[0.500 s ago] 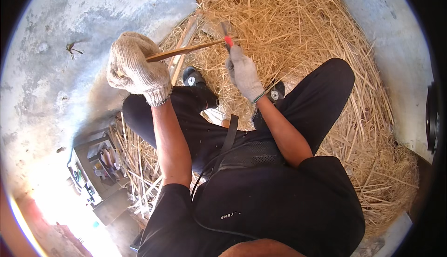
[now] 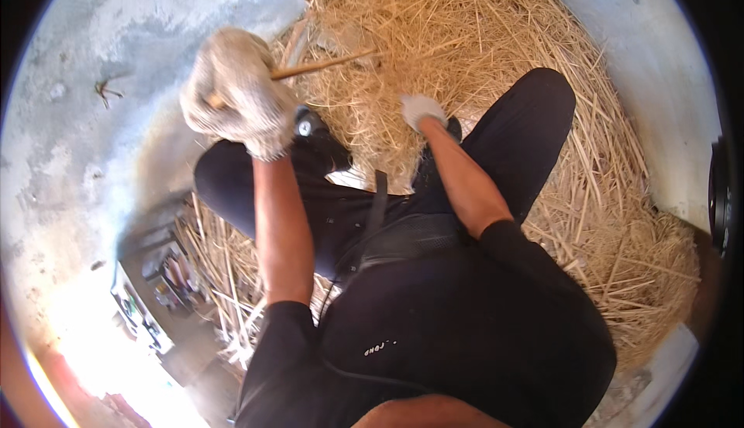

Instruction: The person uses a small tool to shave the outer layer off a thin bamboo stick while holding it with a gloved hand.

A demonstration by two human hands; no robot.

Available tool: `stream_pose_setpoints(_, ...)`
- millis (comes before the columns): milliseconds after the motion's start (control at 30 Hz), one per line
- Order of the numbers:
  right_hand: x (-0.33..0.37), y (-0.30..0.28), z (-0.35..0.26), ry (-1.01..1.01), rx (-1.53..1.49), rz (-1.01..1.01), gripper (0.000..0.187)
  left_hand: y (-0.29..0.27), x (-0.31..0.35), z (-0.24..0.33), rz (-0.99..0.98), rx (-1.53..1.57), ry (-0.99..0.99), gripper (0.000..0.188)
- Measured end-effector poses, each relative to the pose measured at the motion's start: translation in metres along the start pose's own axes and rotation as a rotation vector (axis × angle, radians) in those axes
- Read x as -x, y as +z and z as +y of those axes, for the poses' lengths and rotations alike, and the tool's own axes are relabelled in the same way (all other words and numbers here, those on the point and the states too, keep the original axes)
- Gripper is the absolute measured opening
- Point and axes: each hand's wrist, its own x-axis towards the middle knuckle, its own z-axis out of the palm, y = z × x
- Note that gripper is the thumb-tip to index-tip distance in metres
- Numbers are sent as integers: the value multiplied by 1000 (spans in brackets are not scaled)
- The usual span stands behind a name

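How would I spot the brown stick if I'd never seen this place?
Find the big spread of loose straw filling the upper middle of the picture. On its left, the person's left hand, in an off-white knitted glove, grips the stick, which points rightward over the straw. It looks thicker and browner than the pale stalks around it.

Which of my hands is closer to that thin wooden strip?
Left. Your left hand is closed around the thin wooden strip; your right hand is apart from it, to the right of its free tip.
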Motion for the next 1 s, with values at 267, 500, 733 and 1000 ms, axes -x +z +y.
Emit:
stream_pose_setpoints(267, 24, -31, -67, -346, -475, 220, 59, -1, -23, 19, -52, -196, -115, 27)
stream_pose_setpoints(500, 83, -31, -89, -460, -800, 154, 50, -17, 3, 5, 288, 296, -414, 35)
stream_pose_setpoints(733, 101, -37, -104, -484, -606, 50, 49, -35, -3, 6, -143, 974, -626, 31)
stream_pose_setpoints(1000, 37, -14, -59, -219, -166, 159, 63, -25, -14, 12, -481, 987, -566, 38)
